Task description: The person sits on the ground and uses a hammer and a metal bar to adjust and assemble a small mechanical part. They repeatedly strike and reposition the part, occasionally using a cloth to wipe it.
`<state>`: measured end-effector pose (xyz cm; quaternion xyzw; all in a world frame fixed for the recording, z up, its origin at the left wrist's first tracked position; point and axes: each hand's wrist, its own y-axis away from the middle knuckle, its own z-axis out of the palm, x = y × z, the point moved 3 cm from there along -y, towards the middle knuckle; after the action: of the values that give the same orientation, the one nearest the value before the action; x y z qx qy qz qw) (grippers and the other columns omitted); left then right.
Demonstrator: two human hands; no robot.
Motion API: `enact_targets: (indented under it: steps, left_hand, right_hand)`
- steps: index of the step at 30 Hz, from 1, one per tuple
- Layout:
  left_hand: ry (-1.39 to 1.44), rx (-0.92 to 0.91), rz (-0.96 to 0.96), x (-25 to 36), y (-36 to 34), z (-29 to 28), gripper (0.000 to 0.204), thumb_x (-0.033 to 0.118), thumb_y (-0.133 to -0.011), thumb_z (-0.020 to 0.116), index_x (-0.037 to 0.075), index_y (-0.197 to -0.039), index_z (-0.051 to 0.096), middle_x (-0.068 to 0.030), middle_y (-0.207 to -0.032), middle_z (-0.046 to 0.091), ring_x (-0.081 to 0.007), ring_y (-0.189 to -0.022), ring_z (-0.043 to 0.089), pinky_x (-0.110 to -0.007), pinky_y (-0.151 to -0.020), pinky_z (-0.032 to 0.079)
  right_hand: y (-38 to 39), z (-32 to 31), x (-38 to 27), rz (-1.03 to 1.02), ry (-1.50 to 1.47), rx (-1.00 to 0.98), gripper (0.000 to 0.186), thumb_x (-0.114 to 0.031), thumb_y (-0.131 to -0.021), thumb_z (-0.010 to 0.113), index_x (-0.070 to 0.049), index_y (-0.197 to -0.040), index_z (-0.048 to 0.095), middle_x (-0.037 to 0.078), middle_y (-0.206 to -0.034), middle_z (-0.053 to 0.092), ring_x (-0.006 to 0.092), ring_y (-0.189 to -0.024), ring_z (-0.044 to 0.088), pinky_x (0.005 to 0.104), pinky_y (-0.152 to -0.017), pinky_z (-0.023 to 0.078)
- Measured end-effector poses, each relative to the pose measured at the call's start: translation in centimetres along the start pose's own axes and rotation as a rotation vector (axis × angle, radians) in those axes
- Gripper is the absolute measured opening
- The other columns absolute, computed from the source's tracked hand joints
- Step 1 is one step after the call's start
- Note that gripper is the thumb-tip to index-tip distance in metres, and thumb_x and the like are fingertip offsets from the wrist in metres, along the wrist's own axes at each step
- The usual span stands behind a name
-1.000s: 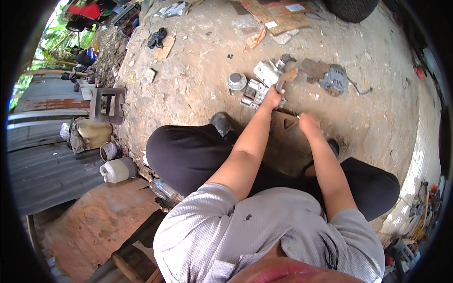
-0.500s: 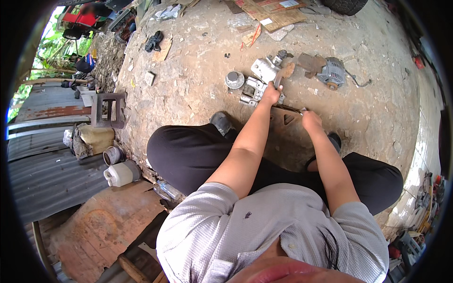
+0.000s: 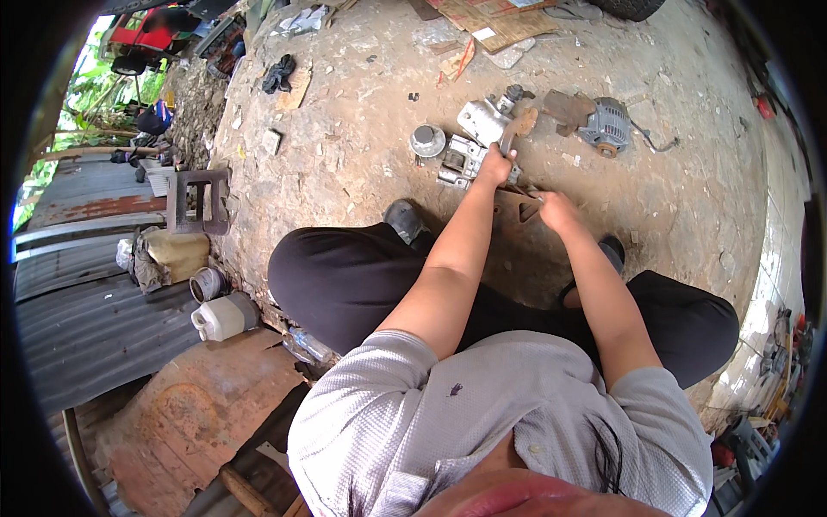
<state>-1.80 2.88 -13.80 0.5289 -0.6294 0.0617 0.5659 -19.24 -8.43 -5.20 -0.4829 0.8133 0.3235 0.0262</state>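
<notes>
We have rough, littered concrete floor, corrugated sheets at nine o'clock, tyre at one. Rusty bracket sits ahead, beside silver castings; long axis seven-to-one, flared end toward one. Left hand wraps its near end. Right hand is curled near the holed plate; we can't tell what it pinches.
</notes>
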Motion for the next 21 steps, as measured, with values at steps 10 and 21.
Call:
enact_targets:
  steps: [10,21]
  left_hand:
    - [-0.03,0.068,0.109,-0.3,-0.2,-0.1,0.067,0.041,-0.102,0.065,-0.01,-0.139,0.042,-0.0344,-0.127,0.064,-0.0454,-0.121,0.063,-0.048,-0.101,0.048]
    - [-0.005,0.046,0.084,-0.2,-0.2,0.3,0.063,0.038,-0.1,0.067,-0.009,-0.136,0.045,-0.0358,-0.126,0.064,-0.0486,-0.122,0.062,-0.05,-0.103,0.048]
  right_hand:
    - [0.7,-0.2,1.4,0.104,0.066,0.041,0.044,-0.012,-0.096,0.052,-0.028,-0.132,0.072,0.015,-0.124,0.072,0.0346,-0.115,0.069,0.0476,-0.099,0.055]
    - [0.6,0.7,2.8,0.013,0.096,0.107,0.05,-0.01,-0.09,0.055,-0.026,-0.136,0.069,0.015,-0.125,0.072,0.0362,-0.111,0.069,0.0478,-0.097,0.056]
